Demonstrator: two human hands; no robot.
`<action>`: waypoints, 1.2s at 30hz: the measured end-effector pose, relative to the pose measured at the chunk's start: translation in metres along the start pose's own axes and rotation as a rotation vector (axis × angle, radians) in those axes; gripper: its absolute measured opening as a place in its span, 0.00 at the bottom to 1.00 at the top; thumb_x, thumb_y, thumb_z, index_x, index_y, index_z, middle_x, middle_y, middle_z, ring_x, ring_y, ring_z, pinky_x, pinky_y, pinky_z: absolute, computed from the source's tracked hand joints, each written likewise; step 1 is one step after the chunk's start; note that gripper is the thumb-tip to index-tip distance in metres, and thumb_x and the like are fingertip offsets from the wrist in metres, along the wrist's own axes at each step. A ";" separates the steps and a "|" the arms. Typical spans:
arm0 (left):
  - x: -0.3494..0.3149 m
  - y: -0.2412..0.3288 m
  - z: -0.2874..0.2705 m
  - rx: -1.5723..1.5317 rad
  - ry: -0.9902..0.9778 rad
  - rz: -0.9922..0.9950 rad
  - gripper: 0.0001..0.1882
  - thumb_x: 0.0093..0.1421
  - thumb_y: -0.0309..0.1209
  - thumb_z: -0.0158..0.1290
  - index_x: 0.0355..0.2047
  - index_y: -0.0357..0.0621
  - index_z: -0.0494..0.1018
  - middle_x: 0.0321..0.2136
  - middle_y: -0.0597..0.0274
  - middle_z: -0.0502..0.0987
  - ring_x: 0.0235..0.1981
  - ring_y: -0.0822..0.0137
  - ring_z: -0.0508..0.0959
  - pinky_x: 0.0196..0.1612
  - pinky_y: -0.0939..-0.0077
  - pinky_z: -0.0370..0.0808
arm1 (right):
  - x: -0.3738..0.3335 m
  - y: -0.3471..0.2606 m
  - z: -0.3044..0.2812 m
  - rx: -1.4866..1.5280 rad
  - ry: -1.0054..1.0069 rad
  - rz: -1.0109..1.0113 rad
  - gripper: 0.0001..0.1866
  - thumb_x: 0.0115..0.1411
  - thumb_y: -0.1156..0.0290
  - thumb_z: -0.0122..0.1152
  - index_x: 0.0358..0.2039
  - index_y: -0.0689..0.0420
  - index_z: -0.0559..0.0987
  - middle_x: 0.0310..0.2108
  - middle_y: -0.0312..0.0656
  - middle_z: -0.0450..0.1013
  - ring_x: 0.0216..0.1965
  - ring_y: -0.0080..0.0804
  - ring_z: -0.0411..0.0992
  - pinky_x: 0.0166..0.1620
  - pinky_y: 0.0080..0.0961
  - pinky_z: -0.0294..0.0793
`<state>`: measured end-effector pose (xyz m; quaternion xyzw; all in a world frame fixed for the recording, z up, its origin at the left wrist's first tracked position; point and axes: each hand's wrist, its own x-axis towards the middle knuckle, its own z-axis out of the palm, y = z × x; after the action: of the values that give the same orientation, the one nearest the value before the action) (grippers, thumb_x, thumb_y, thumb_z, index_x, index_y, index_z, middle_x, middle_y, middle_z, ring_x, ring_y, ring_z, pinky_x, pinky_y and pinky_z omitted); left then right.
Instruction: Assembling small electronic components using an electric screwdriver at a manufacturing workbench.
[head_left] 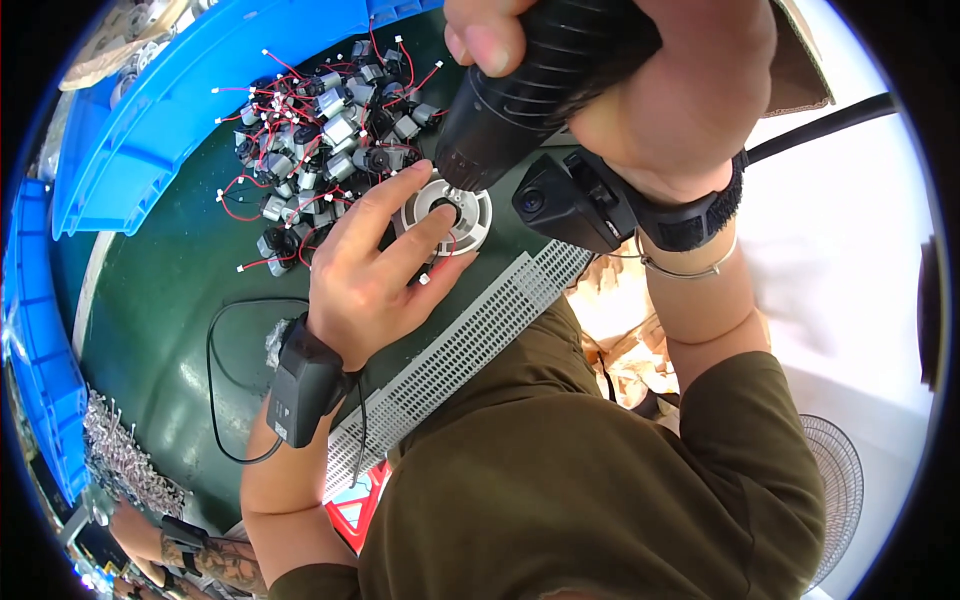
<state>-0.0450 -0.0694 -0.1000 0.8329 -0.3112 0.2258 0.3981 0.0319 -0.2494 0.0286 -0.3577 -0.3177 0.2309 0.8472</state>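
The right hand (680, 100) is wrapped firmly around a black, ribbed, cylindrical power tool (555, 75), whose tapered nose points down over a round white plastic housing (482, 215). The housing sits beneath the left hand (370, 270), whose spread fingers grip it: index finger at the far rim, middle fingertip at the dark centre, thumb along the near edge. Whether the tool's tip touches the housing is hard to tell, as its nose hides the spot. Just beyond the left hand lies a heap of small grey-and-black motors (335, 130) (their thin red wires end in white plugs) on the dark green work surface (180, 360). A grey perforated strip (480, 330) runs nearer the body, below both hands.
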 end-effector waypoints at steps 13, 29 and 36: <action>-0.003 0.000 0.003 0.049 0.006 0.020 0.19 0.39 0.28 0.68 0.33 0.41 0.77 0.46 0.51 0.72 0.37 0.56 0.78 0.36 0.70 0.78 | 0.015 0.018 0.004 -1.203 -0.187 -0.756 0.25 0.42 0.80 0.69 0.42 0.68 0.71 0.26 0.38 0.73 0.30 0.20 0.72 0.34 0.19 0.73; -0.133 -0.148 -0.260 0.728 0.253 -0.724 0.34 0.53 0.44 0.61 0.51 0.33 0.64 0.44 0.45 0.74 0.44 0.55 0.76 0.47 0.67 0.71 | 0.022 0.068 -0.025 -1.548 -0.032 -0.421 0.07 0.54 0.75 0.59 0.35 0.58 0.76 0.32 0.43 0.72 0.32 0.38 0.73 0.38 0.29 0.73; -0.008 -0.084 -0.235 0.794 0.640 -0.529 0.29 0.56 0.42 0.58 0.51 0.31 0.67 0.47 0.44 0.73 0.49 0.53 0.74 0.52 0.66 0.69 | 0.050 0.099 -0.055 -1.803 -0.352 0.032 0.07 0.49 0.76 0.52 0.25 0.56 0.79 0.27 0.48 0.75 0.31 0.48 0.75 0.35 0.40 0.74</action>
<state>-0.0222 0.1635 -0.0120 0.8583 0.1524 0.4587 0.1722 0.0886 -0.1808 -0.0575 -0.8471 -0.4970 -0.0412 0.1836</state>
